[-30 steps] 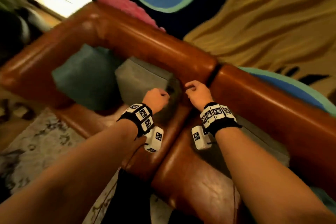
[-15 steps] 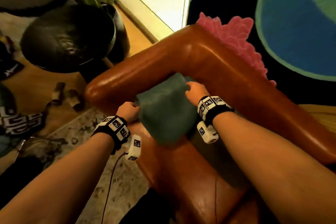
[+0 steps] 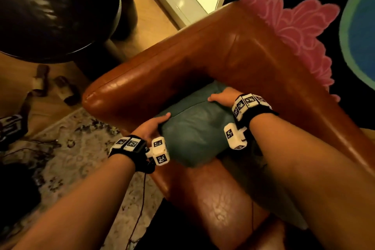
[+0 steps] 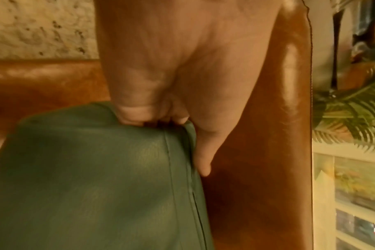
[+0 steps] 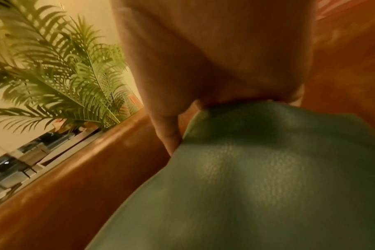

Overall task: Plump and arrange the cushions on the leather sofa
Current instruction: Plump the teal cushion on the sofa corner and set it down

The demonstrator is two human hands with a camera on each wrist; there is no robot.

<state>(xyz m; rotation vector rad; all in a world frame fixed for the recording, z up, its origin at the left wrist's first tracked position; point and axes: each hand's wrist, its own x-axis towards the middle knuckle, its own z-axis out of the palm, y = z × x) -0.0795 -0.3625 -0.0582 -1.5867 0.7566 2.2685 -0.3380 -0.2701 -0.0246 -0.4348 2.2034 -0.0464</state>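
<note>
A teal leather cushion [image 3: 194, 128] sits in the corner of the brown leather sofa [image 3: 203, 50], leaning toward the backrest. My left hand [image 3: 154, 126] grips its left edge. In the left wrist view the fingers [image 4: 137, 115] curl over the cushion's [image 4: 96, 177] corner and the thumb lies along the seam. My right hand [image 3: 223, 97] holds the upper right corner beside the backrest. In the right wrist view the cushion [image 5: 246, 169] fills the lower half, with the right hand [image 5: 203, 94] clamped on its top edge and the fingers hidden behind it.
A grey cushion [image 3: 284, 209] lies partly hidden under my right forearm. A dark round table [image 3: 50, 16] stands left of the sofa arm, above a patterned rug [image 3: 71, 158]. A pink flower shape [image 3: 294, 32] shows behind the backrest. A palm plant [image 5: 54, 67] stands nearby.
Both hands left the grey cushion and took the teal one. Since half a second ago it has sunk lower into the sofa corner, with both hands still on its edges.
</note>
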